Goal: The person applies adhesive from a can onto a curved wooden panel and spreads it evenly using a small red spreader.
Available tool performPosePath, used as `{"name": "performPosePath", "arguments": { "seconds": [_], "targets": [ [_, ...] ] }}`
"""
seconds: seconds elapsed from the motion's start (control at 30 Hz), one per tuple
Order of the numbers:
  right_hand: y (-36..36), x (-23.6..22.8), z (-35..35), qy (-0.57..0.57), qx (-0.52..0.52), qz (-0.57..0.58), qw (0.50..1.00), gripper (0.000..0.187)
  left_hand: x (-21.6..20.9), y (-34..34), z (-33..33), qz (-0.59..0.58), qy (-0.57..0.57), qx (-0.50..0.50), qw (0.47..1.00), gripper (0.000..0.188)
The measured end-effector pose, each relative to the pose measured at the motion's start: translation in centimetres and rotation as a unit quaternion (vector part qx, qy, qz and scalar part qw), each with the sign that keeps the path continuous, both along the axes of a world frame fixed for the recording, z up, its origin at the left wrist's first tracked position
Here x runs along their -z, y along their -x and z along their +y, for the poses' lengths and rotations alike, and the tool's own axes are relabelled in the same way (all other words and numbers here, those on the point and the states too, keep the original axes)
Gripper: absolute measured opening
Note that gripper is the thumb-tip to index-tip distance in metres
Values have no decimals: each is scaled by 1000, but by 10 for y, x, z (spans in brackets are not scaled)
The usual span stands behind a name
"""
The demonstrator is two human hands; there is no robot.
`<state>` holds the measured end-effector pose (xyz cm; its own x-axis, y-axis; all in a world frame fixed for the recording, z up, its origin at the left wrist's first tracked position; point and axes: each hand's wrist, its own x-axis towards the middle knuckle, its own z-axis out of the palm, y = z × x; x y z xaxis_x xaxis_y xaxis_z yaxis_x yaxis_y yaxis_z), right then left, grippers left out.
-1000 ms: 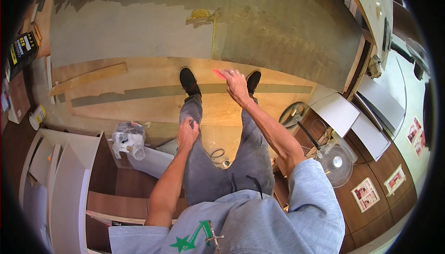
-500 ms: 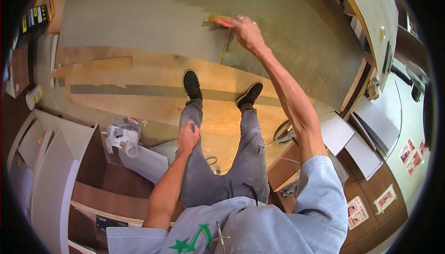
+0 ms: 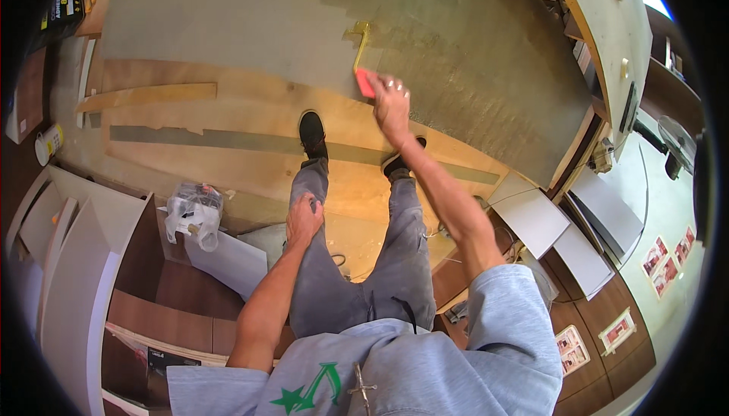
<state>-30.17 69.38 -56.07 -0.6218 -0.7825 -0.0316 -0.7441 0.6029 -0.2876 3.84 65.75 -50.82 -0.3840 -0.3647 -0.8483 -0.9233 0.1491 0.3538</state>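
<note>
My right hand [image 3: 392,108] is closed on a red plastic spreader [image 3: 365,82], its edge against a large grey panel [image 3: 250,25]. From the spreader a line of yellow glue [image 3: 361,47] runs away to a small yellow patch. To the right of that line the panel looks darker, wet and streaked; on the left it is paler and duller. My left hand [image 3: 305,220] rests on my left leg just above the knee, thumb apart from the fingers, with no tool visible in it. Both my shoes stand near the panel's close edge.
A thin wooden strip [image 3: 148,98] lies left of my feet. At left are a black-and-yellow box [image 3: 64,12] and a white can [image 3: 48,144]. A clear plastic bag [image 3: 195,215] sits on cabinet parts. White boards [image 3: 529,218] and a fan [image 3: 676,142] are at right.
My right hand has drawn the red spreader toward me and slightly left, and a yellow glue line now shows behind it. My left hand stays on my leg.
</note>
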Motion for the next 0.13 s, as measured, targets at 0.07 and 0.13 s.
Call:
{"name": "performPosePath", "arguments": {
  "seconds": [0.07, 0.13],
  "targets": [
    [-31, -1, 14, -48, -29, -50, 997, 48, 3, -4, 1, 1, -5, -1, 1000, 32],
    [-28, 3, 17, -76, -67, -68, 993, 50, 10, -7, 0, 9, -6, -1, 1000, 38]
  ]
}}
